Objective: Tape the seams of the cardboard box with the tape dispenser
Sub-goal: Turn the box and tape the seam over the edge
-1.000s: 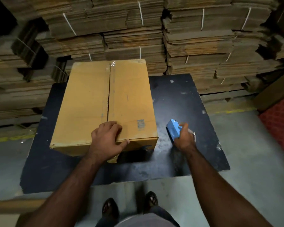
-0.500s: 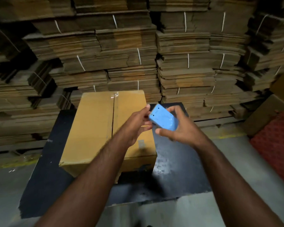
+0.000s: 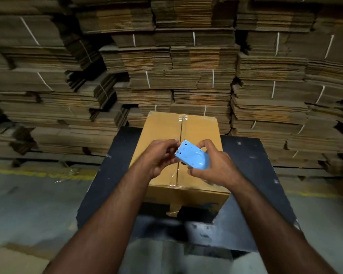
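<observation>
Blue tape dispenser (image 3: 192, 158) held in both hands above the cardboard box (image 3: 198, 127).

The dispenser hangs over the box's centre seam (image 3: 181, 129), serrated edge pointing up and to the left. The right hand (image 3: 212, 165) grasps its body, fingers curled round the rear; the left hand (image 3: 158, 157) pinches at the toothed end with bent fingers. Clear tape glints at the far end of the seam. The box sits on a black table (image 3: 251, 155); behind the box rise stacks of flattened cardboard (image 3: 186, 62) bundled with white string.
</observation>
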